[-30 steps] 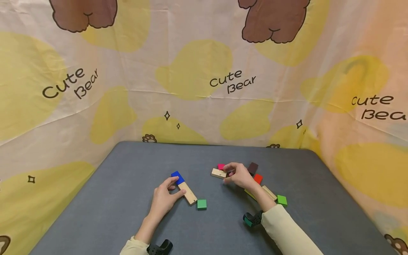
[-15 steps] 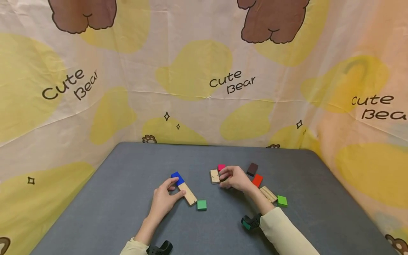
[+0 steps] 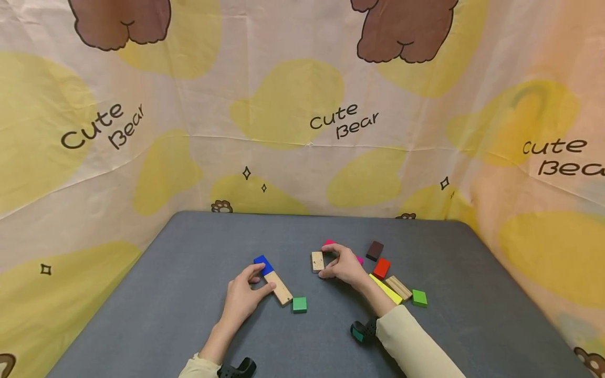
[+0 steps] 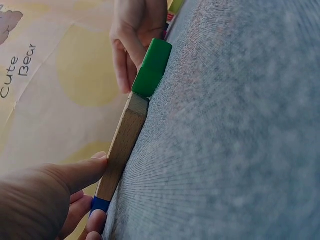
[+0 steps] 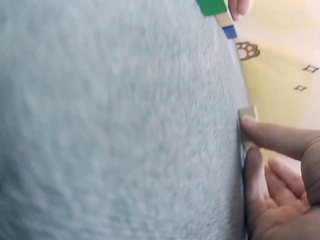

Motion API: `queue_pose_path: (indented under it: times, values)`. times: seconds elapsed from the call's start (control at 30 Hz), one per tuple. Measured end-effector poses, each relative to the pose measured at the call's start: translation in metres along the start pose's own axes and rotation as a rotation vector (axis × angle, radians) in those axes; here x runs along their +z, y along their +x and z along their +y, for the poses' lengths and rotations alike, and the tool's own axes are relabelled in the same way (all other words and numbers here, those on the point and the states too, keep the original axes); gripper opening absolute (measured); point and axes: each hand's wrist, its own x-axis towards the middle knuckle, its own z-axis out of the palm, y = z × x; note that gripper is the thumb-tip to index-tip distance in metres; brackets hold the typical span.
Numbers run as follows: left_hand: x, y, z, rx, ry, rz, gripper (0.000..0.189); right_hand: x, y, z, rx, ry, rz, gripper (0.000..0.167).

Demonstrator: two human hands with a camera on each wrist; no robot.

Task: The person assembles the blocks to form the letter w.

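Note:
On the grey table, my left hand rests against a row of blocks. Its fingertips touch a blue block, and its thumb lies along the side of a longer plain wooden block joined end to end with the blue one. A green block stands by the row's near end. Farther right, my right hand pinches a short plain wooden block between thumb and forefinger, one at each end. In the right wrist view this wooden block is partly covered by the fingers.
Right of the right hand lie a dark brown block, a red block, a yellow block, grooved wooden sticks and a light green block. Pink pieces show behind the hand. A printed curtain backs the table.
The short wooden block has turned from lying crosswise to pointing away from me. My right hand has shifted slightly left, its thumb and forefinger spreading to the block's ends. The left hand stays put.

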Motion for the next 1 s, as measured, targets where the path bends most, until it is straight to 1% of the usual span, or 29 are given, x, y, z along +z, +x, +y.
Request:
queue_pose_path:
  times: [0.13, 0.27, 0.33, 0.4, 0.67, 1.0]
  values:
    - [0.0003, 0.0003, -0.0002, -0.003, -0.003, -0.007, 0.057, -0.0023, 0.0038, 0.0033, 0.036, 0.057, -0.001, 0.061]
    - [0.0007, 0.0009, -0.0001, -0.011, -0.008, -0.012, 0.057, -0.0030, 0.0066, 0.0050, 0.076, 0.100, 0.020, 0.060]
    - [0.0007, 0.0012, 0.0000, -0.013, -0.008, -0.015, 0.056, -0.0029, 0.0075, 0.0055, 0.083, 0.112, 0.027, 0.060]
    - [0.0006, 0.0014, 0.0001, -0.011, -0.006, -0.015, 0.056, -0.0030, 0.0080, 0.0059, 0.085, 0.121, 0.023, 0.061]
    - [0.0012, 0.0017, -0.0004, -0.005, 0.009, -0.015, 0.057, -0.0076, 0.0078, 0.0091, 0.074, 0.138, -0.037, 0.060]
    - [0.0015, -0.0003, 0.0002, 0.000, 0.010, -0.010, 0.057, -0.0082, 0.0046, 0.0081, 0.080, 0.133, -0.034, 0.059]
